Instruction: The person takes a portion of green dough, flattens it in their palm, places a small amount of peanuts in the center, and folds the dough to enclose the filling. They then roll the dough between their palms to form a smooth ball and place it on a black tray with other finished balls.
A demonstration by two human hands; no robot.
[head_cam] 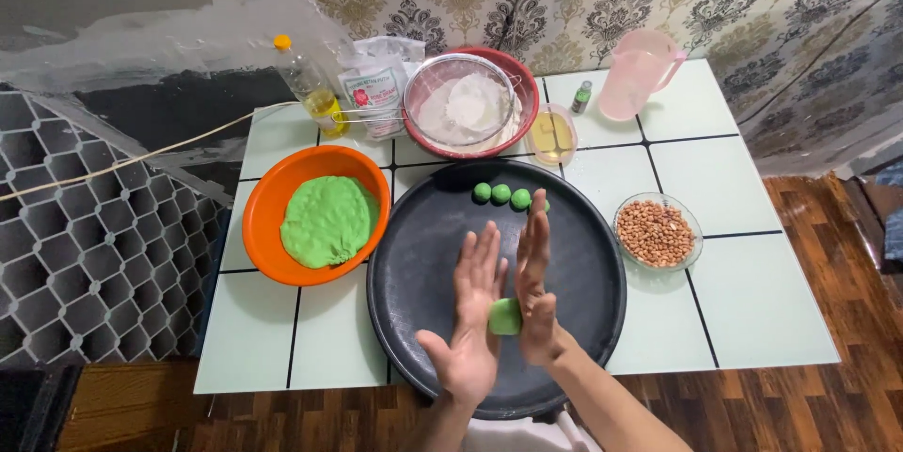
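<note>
Both hands stand upright, palms facing, fingers straight, above the near part of the black tray (583,273). The left hand (470,320) and right hand (534,287) press a green dough piece (504,317) between flat palms.

On the round black tray (414,236) lie four small green dough balls (500,193) in a row. Around the tray: one orange bowl (268,226) of green dough, one glass bowl of peanuts (657,231), one pink jug (638,74), one oil bottle (306,80), one sieve (461,99).
</note>
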